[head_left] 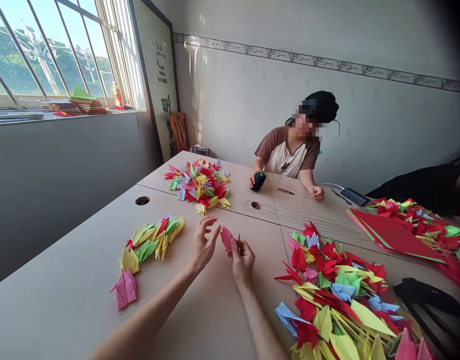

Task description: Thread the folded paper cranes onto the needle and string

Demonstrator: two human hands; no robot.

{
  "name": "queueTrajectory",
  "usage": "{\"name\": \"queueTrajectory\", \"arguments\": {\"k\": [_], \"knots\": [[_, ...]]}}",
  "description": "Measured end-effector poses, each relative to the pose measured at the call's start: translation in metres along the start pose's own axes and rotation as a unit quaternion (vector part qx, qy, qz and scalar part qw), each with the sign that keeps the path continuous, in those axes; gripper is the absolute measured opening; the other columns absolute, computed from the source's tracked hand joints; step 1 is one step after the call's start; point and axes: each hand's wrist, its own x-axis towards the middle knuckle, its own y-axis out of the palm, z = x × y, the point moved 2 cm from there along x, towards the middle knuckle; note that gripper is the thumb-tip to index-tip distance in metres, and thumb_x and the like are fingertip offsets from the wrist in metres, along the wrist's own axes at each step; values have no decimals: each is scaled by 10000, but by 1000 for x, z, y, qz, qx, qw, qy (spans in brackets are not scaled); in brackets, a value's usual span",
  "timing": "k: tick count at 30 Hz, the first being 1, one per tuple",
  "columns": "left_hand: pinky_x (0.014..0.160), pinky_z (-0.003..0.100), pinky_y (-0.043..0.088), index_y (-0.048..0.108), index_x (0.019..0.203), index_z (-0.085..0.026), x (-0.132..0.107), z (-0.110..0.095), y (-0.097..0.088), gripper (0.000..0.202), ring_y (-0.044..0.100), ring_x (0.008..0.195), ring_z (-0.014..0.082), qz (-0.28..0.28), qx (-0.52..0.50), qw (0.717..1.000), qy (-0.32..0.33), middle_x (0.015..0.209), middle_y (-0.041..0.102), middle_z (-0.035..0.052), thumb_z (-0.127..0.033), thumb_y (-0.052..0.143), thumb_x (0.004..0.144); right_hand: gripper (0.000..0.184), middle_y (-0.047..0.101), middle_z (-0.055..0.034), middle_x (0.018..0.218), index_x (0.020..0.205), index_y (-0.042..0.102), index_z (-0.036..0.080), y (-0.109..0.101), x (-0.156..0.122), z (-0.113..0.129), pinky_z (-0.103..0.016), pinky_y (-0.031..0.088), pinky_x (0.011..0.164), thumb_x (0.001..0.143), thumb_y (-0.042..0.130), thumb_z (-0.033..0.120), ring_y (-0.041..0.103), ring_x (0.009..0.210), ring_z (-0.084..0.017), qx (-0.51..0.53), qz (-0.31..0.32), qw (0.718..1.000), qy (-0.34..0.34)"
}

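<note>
Over the middle of the beige table [75, 280], my right hand [243, 260] pinches a small pink folded paper piece [226, 236] and holds it upright. My left hand [204, 242] hovers just left of it with fingers spread, fingertips close to the paper's edge, holding nothing. A row of folded yellow, green and red paper pieces [154, 239] lies to the left, with a pink folded piece [124, 289] at its near end.
A large heap of coloured paper cranes [335, 295] fills the near right. Another heap [200, 184] lies farther back. Red paper sheets [395, 232] sit at far right. A person [295, 147] sits across the table, one hand on a dark object [258, 181]. A phone [354, 196] lies nearby.
</note>
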Motion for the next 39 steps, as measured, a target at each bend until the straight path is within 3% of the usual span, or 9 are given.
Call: {"name": "queueTrajectory", "arguments": {"k": [2, 5, 8, 13, 19, 25, 33, 39], "knots": [[703, 298, 478, 569, 1083, -209, -12, 6, 8, 337, 594, 851, 181, -17, -47, 996, -75, 1068, 601, 101, -433, 498, 841, 345, 574, -1, 601, 777, 596, 150, 0, 0, 1, -226, 423, 507, 756, 616, 493, 503, 529, -117, 3, -8, 1000, -1], [629, 281, 478, 590, 1078, -186, -29, 12, 19, 379, 590, 703, 159, 33, -97, 987, -122, 931, 645, 83, -461, 498, 834, 319, 586, 3, 602, 786, 602, 159, 0, -1, 3, -229, 435, 512, 761, 620, 477, 516, 529, -120, 2, -5, 1000, -8], [611, 268, 470, 610, 1037, -199, -36, 18, 25, 341, 568, 646, 144, 56, -124, 985, -108, 834, 648, 49, -452, 491, 841, 300, 617, -16, 650, 824, 612, 157, 1, -3, 5, -240, 456, 537, 777, 612, 453, 546, 556, -130, -19, 12, 1000, -22], [581, 259, 461, 615, 838, -212, -35, 25, 22, 278, 546, 592, 138, 13, -102, 990, -102, 709, 614, 20, -460, 488, 838, 315, 667, -68, 802, 941, 606, 152, 2, -4, 4, -251, 478, 559, 801, 590, 433, 591, 606, -146, -46, 16, 998, -38], [620, 262, 474, 596, 1023, -223, -36, 22, 21, 291, 573, 687, 144, 22, -156, 983, -91, 928, 643, 48, -429, 503, 840, 269, 671, -65, 838, 925, 623, 157, 3, -5, 4, -253, 506, 629, 814, 583, 399, 620, 691, -159, -73, 36, 995, -58], [575, 236, 444, 619, 1000, -181, -38, 32, 23, 278, 499, 600, 111, 27, -119, 991, -47, 766, 565, 22, -384, 483, 867, 305, 660, -97, 960, 1019, 610, 147, -1, -5, -2, -264, 534, 646, 836, 552, 383, 646, 764, -179, -124, 11, 987, -100], [561, 214, 397, 604, 841, -158, -38, 31, 22, 268, 460, 572, 95, 36, -69, 997, -10, 689, 463, -5, -330, 411, 910, 272, 671, -98, 955, 1053, 630, 161, -2, -6, -1, -276, 530, 694, 872, 506, 321, 646, 820, -184, -194, -8, 964, -182], [561, 213, 375, 595, 819, -150, -39, 34, 22, 270, 447, 574, 96, 44, -53, 998, -7, 687, 457, -3, -311, 401, 915, 237, 665, -79, 898, 1006, 642, 171, 0, -6, 2, -270, 521, 691, 876, 493, 301, 633, 803, -172, -195, 29, 962, -190]]}}
